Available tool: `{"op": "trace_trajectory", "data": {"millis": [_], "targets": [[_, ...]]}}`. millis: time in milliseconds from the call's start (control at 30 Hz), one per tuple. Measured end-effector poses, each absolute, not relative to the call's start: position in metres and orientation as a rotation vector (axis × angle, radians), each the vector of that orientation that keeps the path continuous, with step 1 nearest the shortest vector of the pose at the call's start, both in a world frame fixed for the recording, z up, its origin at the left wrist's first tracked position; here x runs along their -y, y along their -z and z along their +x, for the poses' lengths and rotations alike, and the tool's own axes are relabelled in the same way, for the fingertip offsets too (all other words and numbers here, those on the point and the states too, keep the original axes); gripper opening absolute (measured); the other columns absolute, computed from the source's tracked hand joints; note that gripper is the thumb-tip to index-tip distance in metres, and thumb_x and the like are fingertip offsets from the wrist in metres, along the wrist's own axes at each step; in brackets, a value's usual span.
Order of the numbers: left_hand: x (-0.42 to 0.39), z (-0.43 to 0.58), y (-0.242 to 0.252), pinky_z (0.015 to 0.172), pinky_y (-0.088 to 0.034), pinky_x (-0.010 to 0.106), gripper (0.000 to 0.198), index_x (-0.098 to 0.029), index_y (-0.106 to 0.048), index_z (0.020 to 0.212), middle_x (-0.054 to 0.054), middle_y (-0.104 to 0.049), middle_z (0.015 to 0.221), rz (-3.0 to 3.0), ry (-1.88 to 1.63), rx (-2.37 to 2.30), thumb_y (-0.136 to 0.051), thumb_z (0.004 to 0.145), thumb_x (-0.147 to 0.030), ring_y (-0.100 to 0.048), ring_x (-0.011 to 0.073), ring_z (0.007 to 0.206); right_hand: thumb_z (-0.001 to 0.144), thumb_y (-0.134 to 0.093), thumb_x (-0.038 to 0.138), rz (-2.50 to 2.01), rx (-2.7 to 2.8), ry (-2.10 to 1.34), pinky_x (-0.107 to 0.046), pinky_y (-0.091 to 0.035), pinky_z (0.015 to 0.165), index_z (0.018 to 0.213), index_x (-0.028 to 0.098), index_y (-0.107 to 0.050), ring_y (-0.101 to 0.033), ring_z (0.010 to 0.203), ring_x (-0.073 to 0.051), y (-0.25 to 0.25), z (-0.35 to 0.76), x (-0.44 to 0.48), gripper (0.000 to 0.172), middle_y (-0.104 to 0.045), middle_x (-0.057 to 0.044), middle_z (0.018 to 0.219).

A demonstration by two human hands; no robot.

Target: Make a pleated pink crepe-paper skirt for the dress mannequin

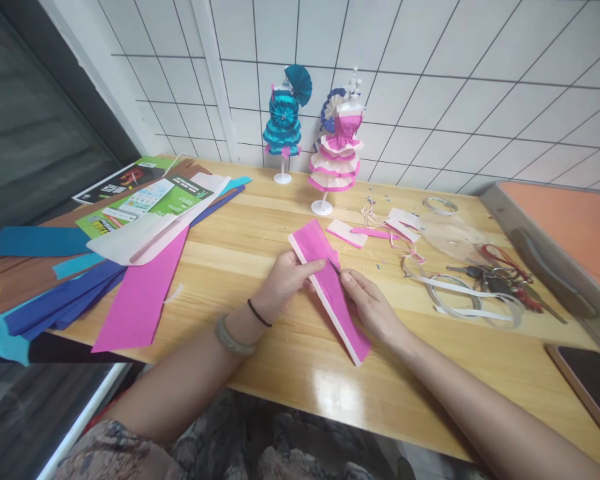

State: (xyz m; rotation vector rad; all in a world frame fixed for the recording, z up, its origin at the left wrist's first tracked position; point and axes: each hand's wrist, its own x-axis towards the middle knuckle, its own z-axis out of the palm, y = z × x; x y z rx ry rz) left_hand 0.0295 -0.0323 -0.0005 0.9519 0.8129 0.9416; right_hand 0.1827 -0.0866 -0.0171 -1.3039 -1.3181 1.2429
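A pink strip of crepe paper (pixel 323 283) with a white band along one long edge slants across the middle of the table. My left hand (pixel 293 270) is closed on its left edge, thumb on top. My right hand (pixel 365 293) grips scissors (pixel 334 266), whose dark blades lie against the paper's right edge; the handles are mostly hidden by the fingers. Just behind the strip lie pink and white paper scraps (pixel 347 233). Farther back stand two small dress forms, one in a teal paper dress (pixel 283 123), the other in a pink and white tiered dress (pixel 335 163).
Coloured paper sheets (pixel 140 300) and a green printed packet (pixel 145 200) are piled at left. Rolls of clear tape (pixel 453 297) and keys (pixel 500 287) lie at right. A phone (pixel 587 383) rests near the right front edge. An orange-topped box (pixel 570 233) borders the right side.
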Motion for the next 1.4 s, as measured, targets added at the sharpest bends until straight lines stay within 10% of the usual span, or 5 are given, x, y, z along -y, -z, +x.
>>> {"op": "trace_trajectory", "data": {"millis": [1400], "targets": [[0.034,0.030,0.003,0.040,-0.044,0.015,0.020,-0.010,-0.062,0.086,0.003,-0.063,0.070,0.892,-0.902,-0.764,-0.068,0.072,-0.023,-0.056,0.0069,0.051,0.087,-0.042,0.052,-1.370,1.431,-1.158,-0.028,-0.037,0.066,0.077,0.019,-0.052,-0.043,0.067,-0.015,0.006,0.183,0.085,0.035,-0.050,0.000,0.072]]}}
